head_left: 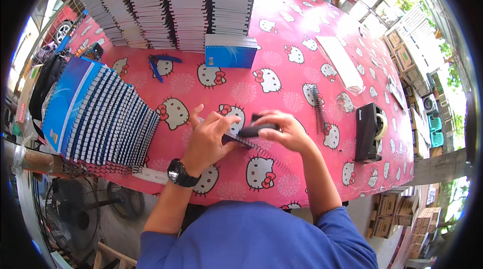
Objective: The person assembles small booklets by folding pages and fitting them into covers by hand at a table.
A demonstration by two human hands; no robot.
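Note:
Near the table's front middle, my left hand [209,135] is closed around a small notebook [233,134], which shows mostly as a thin pale edge. A dark spiral coil [266,153] runs from that edge toward the lower right, its far end loose over the tablecloth. Close by on the right, my right hand [286,132] grips a rounded black handheld tool [259,130] against the notebook edge. The fingers hide part of the tool, so its exact kind is unclear. A black watch [182,173] is on my left wrist.
Tall stacks of coil-bound notebooks [171,7] stand at the back, a blue-covered notebook block [230,51] before them. Blue-handled pliers [162,66] lie left. More notebooks [100,113] fill the left side. Rightward are loose coils [318,108] and a black tape dispenser [369,133].

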